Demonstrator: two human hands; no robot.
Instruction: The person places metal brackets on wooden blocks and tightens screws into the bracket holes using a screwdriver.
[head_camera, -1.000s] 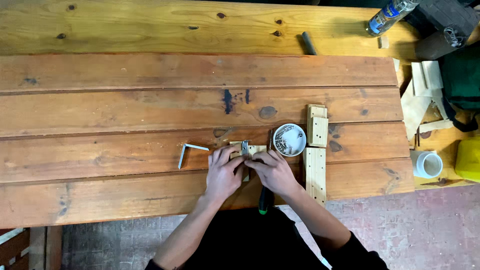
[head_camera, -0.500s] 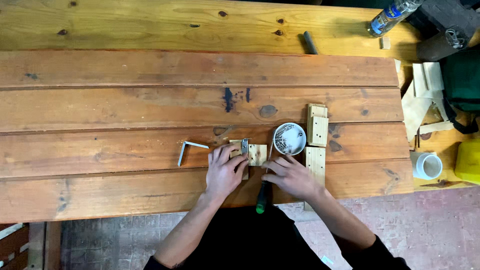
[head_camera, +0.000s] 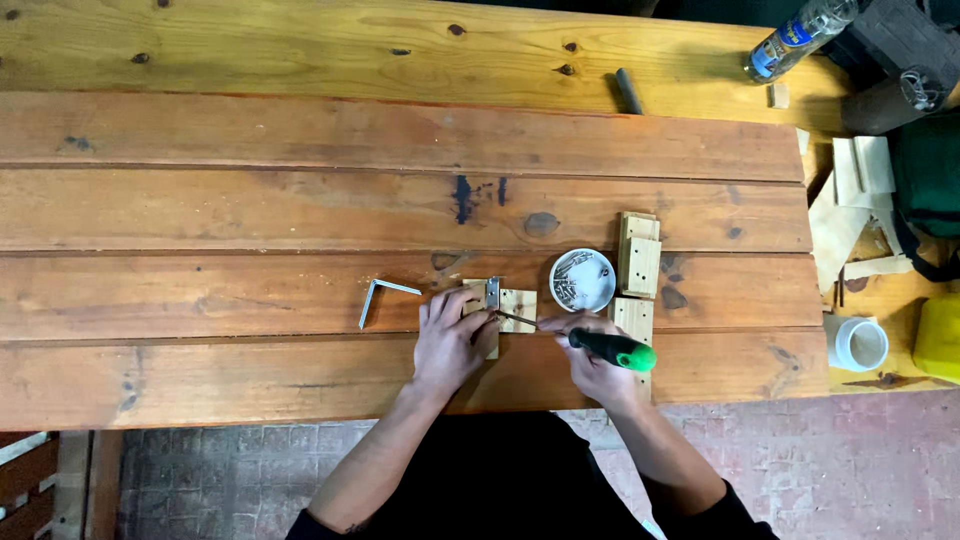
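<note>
Here the right hand (head_camera: 592, 362) is clenched around a green-handled screwdriver (head_camera: 600, 345), tip at the metal hinge (head_camera: 492, 292). The left hand (head_camera: 452, 340) presses flat, fingers extended, on the small wooden block (head_camera: 508, 308) beside the white screw bowl (head_camera: 582, 280).

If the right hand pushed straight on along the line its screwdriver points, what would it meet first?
The right hand aims the green-handled screwdriver leftward; its tip would first meet the small metal hinge on the wooden block, right beside the left hand's fingertips. Whether the tip already touches is unclear.
</note>
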